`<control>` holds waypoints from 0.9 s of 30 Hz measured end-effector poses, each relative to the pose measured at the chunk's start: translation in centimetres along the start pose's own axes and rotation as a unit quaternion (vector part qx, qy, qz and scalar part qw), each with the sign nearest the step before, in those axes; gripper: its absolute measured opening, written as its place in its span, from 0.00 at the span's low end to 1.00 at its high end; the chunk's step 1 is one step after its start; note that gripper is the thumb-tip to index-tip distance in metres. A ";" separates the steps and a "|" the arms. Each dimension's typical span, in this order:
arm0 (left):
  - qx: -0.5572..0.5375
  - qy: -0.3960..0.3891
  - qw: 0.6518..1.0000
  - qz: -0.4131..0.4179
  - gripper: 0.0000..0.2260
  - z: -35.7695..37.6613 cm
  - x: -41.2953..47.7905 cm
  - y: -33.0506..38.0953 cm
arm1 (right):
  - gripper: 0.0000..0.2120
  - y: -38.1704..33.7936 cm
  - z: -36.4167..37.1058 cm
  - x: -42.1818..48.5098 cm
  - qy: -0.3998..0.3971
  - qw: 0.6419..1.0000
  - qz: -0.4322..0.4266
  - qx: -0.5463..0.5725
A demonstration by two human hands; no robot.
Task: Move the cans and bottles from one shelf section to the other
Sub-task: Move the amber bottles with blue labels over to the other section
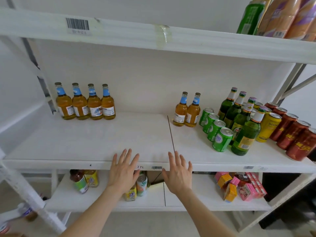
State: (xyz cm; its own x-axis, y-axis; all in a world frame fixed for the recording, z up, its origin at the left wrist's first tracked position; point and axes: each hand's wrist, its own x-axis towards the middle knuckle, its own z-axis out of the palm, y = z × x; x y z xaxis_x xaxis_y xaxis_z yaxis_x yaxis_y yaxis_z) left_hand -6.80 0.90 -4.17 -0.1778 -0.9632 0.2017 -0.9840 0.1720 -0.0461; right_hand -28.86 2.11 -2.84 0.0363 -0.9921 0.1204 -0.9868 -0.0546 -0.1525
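**Both hands empty at the shelf's front edge**

- You are standing square to the middle shelf (119, 139). A dark seam (171, 132) is splitting its board into a left and a right section.
- Left section: four amber bottles (85, 103) are standing upright in a row at the back left, shoulder to shoulder. The board in front of them and across to the seam is lying bare, right down to the front lip (68, 164).
- Right section: an amber pair (187, 111) is standing just right of the seam, near the back. Beside it, green cans (215, 130) are running in a line toward you, then green bottles (239, 120), yellow cans (268, 127) and red cans (290, 134), packed close out to the right end.
- The upper beam (136, 35) is hanging well above the bottle caps.
- Your left hand (124, 170) is hovering over the lip, left of the seam, fingers (127, 155) straight and fanned apart, holding nothing.
- Your right hand (178, 173) is sitting almost on the seam line, fingers (171, 158) likewise spread, holding nothing.
- Whether either palm is touching the lip, you cannot tell from this view.
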 end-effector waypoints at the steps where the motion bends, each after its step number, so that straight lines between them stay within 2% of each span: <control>1: -0.001 -0.003 1.000 -0.002 0.28 -0.3 -0.9 -0.6 | 0.33 -0.9 0.0 -0.6 -0.001 1.000 -0.003 0.004; 13: 0.020 -0.014 0.999 -0.024 0.28 -2.2 -6.4 -12.0 | 0.33 -13.6 1.9 -2.0 -0.006 0.999 -0.039 0.000; 21: 0.004 -0.012 1.000 -0.019 0.28 -2.6 -6.5 -23.7 | 0.32 -24.9 4.3 0.3 0.007 1.000 -0.018 0.021; 27: 0.015 -0.016 1.000 -0.016 0.28 -2.1 -5.0 -29.9 | 0.32 -30.5 5.3 2.4 0.017 0.999 -0.008 0.028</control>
State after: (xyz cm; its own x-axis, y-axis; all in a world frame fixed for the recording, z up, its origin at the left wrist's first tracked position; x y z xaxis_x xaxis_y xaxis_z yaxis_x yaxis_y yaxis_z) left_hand 23.49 1.03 -1.77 -0.1453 -0.9744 0.1715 -0.9884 0.1353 -0.0690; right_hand 2.19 0.75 -3.08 0.0449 -0.9866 0.1570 -0.9758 -0.0770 -0.2048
